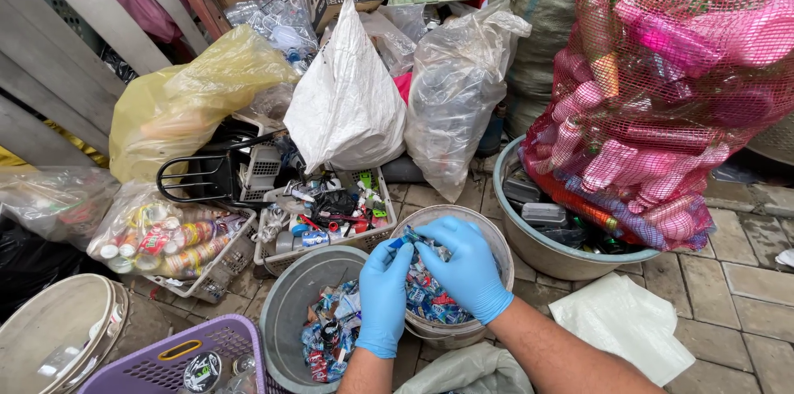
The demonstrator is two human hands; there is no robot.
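Note:
Both my hands wear blue gloves and meet over a white bucket (494, 238) full of small blue and red wrappers. My left hand (384, 293) and my right hand (465, 266) pinch the same crumpled blue wrapper (405, 238) between their fingertips, just above the bucket's left rim. Beside it to the left sits a grey bucket (289, 303) with more wrappers heaped at its bottom.
A white basket (269, 257) of mixed small items lies behind the buckets. Around stand a yellow bag (186, 105), a white sack (343, 100), a clear bag (455, 92), a red net sack (670, 88) of bottles in a grey tub (529, 245), and a purple basket (157, 361).

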